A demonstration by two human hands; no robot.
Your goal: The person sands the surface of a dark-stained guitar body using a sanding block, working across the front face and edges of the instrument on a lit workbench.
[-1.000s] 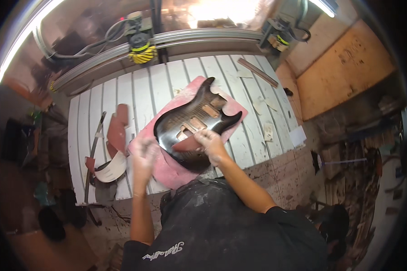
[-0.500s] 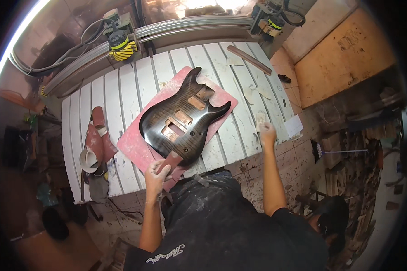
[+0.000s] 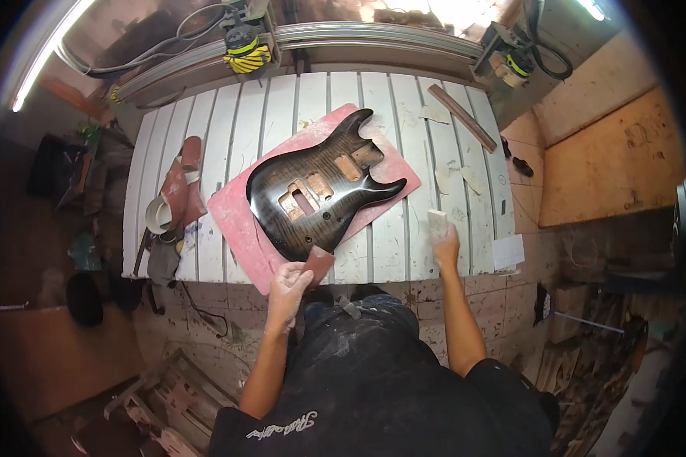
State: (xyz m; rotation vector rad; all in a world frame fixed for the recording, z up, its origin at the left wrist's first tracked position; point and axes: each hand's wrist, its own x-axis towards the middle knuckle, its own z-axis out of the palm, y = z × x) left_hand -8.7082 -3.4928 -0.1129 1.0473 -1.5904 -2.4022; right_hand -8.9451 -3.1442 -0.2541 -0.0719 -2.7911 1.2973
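A dark, glossy electric guitar body (image 3: pixel 282 179) with bare-wood cavities lies on a pink mat (image 3: pixel 229 206) in the middle of the slatted table. At its near edge, my left hand (image 3: pixel 287 293) pinches a piece of red-brown sandpaper (image 3: pixel 320 263), which laps the near rim of the body or lies just over it; I cannot tell which. To the right, apart from the guitar body, my right hand (image 3: pixel 446 247) grips a small pale rectangular block (image 3: pixel 438 222) near the table's front edge.
Red sandpaper sheets (image 3: pixel 174 190) and a tape roll (image 3: pixel 158 215) lie at the table's left. Paper scraps (image 3: pixel 474 180), a white sheet (image 3: pixel 508 251) and a long brown wooden strip (image 3: pixel 463 118) are on the right. A metal rail (image 3: pixel 373 35) with machine heads (image 3: pixel 244 49) spans the back.
The whole view has shifted, and the table looks straighter. My right hand's fingers now wrap the pale block's near end more plainly. The sandpaper stays in my left hand beside the guitar body.
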